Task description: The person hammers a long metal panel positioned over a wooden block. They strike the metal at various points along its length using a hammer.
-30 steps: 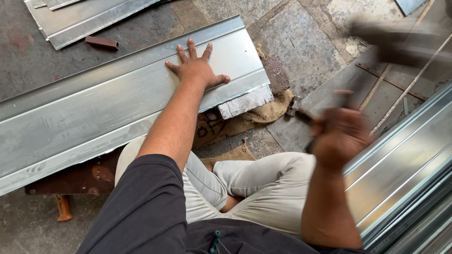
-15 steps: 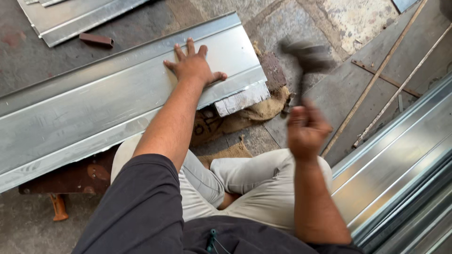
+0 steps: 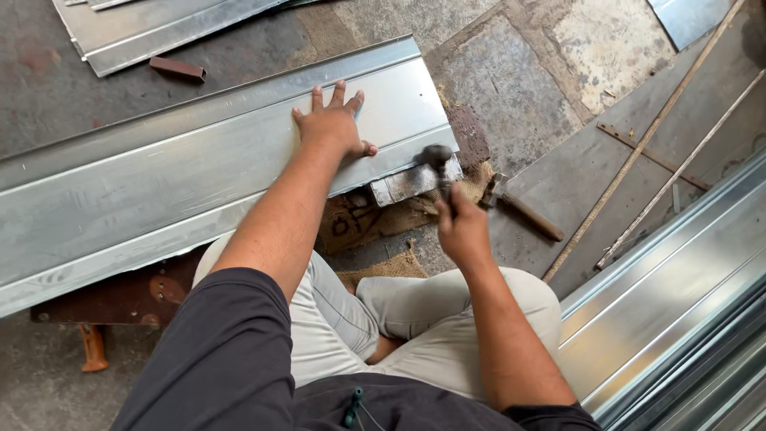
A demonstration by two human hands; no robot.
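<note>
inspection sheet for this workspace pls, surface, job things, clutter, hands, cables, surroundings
surface: worn stone floor, stained and patchy; a rusty support sits under the sheet
job's things: long ribbed metal sheet lying across the support; hammer, blurred, its head at the sheet's near corner
clutter: second hammer lying on the floor, burlap scraps, small rusty bar, thin rods
grippers: left hand flat on the sheet, fingers spread; right hand closed on the hammer handle
cables: nothing seen
surroundings: more metal sheets top left and stacked profiles at right; the person sits cross-legged
</note>
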